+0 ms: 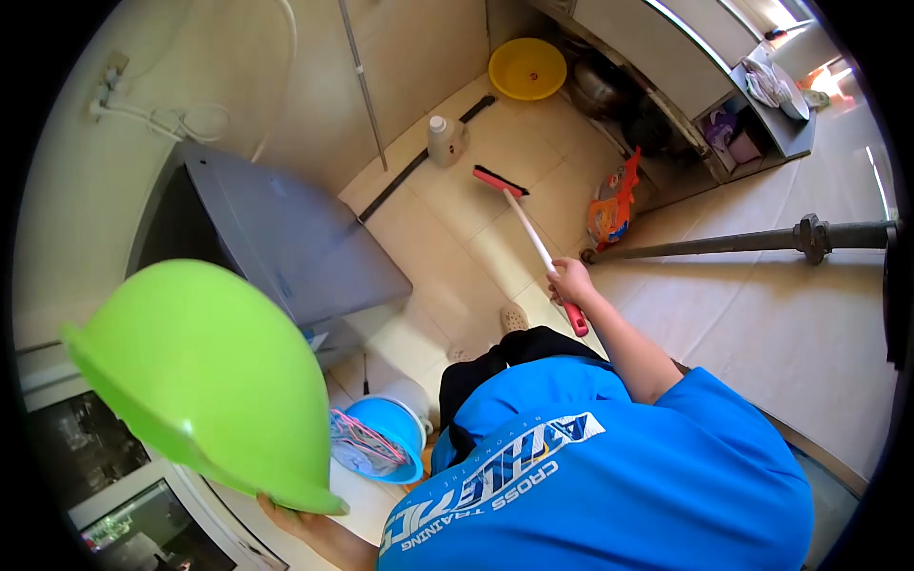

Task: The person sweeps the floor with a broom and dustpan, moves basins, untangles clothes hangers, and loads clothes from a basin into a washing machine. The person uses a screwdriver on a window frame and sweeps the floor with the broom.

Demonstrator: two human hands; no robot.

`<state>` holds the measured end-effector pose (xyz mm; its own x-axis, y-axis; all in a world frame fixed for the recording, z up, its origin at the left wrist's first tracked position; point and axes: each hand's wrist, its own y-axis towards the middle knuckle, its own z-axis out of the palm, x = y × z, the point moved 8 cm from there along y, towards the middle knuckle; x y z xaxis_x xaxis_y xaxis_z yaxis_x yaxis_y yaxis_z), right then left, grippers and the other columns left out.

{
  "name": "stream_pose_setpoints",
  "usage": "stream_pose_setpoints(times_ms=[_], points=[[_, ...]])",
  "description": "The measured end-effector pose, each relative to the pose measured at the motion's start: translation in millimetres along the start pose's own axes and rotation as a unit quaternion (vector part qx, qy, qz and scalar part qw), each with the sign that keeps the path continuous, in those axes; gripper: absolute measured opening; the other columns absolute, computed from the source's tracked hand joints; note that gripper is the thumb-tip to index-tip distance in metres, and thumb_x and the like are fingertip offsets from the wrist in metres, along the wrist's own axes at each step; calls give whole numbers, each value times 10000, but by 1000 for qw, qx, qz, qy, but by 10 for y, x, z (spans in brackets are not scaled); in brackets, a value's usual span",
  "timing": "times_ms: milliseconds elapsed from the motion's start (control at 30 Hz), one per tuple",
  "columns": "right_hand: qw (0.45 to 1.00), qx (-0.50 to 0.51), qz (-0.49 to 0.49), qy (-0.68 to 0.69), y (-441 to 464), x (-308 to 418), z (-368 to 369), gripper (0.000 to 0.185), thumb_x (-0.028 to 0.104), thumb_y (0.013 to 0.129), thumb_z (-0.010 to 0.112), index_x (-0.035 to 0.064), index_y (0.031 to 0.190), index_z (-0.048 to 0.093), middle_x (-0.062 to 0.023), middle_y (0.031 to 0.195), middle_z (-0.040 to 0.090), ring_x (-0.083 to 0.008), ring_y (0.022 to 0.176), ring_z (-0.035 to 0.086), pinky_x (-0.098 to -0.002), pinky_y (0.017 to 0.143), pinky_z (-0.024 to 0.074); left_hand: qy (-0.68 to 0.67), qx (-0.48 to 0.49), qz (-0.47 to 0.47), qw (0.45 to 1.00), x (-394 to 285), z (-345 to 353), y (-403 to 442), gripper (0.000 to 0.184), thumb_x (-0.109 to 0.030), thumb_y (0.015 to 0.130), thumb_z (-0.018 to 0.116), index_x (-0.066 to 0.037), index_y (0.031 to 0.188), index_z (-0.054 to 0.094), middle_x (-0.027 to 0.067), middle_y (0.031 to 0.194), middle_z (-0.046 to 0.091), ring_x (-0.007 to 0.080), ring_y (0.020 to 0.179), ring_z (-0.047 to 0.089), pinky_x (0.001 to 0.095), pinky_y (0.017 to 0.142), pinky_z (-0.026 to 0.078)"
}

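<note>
My left hand [288,519] grips the rim of a large green basin [205,371], which is raised and tilted at the left; most of the fingers are hidden by it. My right hand [571,283] is closed around the white and pink handle of a brush [529,228]. The brush's pink head with dark bristles is over the tiled floor [457,209]. A white bottle [445,141] with a white cap stands beyond the brush head. To the right of the brush lies an orange bag [612,205].
A yellow basin [527,68] sits in the far corner beside a cabinet [647,48]. A grey appliance [295,238] stands at the left. Near my body is a blue basin [405,428] with hangers. A dark metal pipe [705,246] crosses the right side.
</note>
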<state>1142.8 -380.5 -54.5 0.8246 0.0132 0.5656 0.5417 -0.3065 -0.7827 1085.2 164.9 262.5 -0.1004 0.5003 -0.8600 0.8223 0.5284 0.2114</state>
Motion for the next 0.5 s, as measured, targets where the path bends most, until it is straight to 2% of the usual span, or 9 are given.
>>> stream_pose_setpoints(times_ms=[33, 67, 167, 300, 367, 500], points=[[1000, -29, 3, -8, -79, 68, -19, 415, 59, 779, 529, 37, 1184, 446, -120, 621, 547, -182, 428, 513, -314, 382, 446, -177, 45, -151, 971, 230, 62, 215, 389, -285, 833, 475, -8, 1105, 486, 132, 956, 575, 234, 803, 574, 322, 615, 493], [999, -37, 8, 22, -31, -42, -53, 401, 60, 779, 534, 50, 1171, 453, -109, 604, 537, -181, 425, 510, -310, 373, 434, -331, 36, -310, 891, 446, 98, 354, 401, -285, 830, 471, -22, 1132, 480, 127, 985, 575, 246, 812, 574, 324, 617, 488], [995, -53, 13, 88, -75, -38, -130, 344, 65, 784, 534, 20, 1120, 477, -97, 585, 525, -177, 414, 501, -306, 362, 418, -342, 13, -284, 896, 75, 483, 570, 391, -283, 827, 488, -14, 1110, 484, 106, 996, 554, 197, 848, 558, 309, 666, 485], [991, -69, 13, 110, -69, -68, -255, 209, 84, 793, 534, -43, 959, 529, -99, 574, 517, -172, 401, 491, -307, 358, 411, -352, 57, -227, 906, -133, 829, 985, 372, -239, 821, 496, -9, 1113, 480, 103, 1008, 552, 190, 857, 562, 296, 662, 492], [992, -61, 19, 109, -66, -61, -302, 197, 92, 796, 534, -44, 937, 536, -107, 583, 520, -170, 405, 491, -302, 358, 412, -351, 18, -207, 913, -199, 949, 1169, 369, -190, 809, 513, -9, 1128, 471, 105, 1027, 549, 200, 877, 560, 289, 685, 487], [990, -68, 22, 123, -190, 67, -290, 195, 104, 799, 531, -46, 922, 541, -117, 594, 523, -166, 412, 492, -299, 359, 413, -375, 53, -152, 913, -411, 1274, 1464, 368, -118, 801, 514, -6, 1146, 457, 106, 1047, 542, 206, 899, 553, 290, 708, 481]])
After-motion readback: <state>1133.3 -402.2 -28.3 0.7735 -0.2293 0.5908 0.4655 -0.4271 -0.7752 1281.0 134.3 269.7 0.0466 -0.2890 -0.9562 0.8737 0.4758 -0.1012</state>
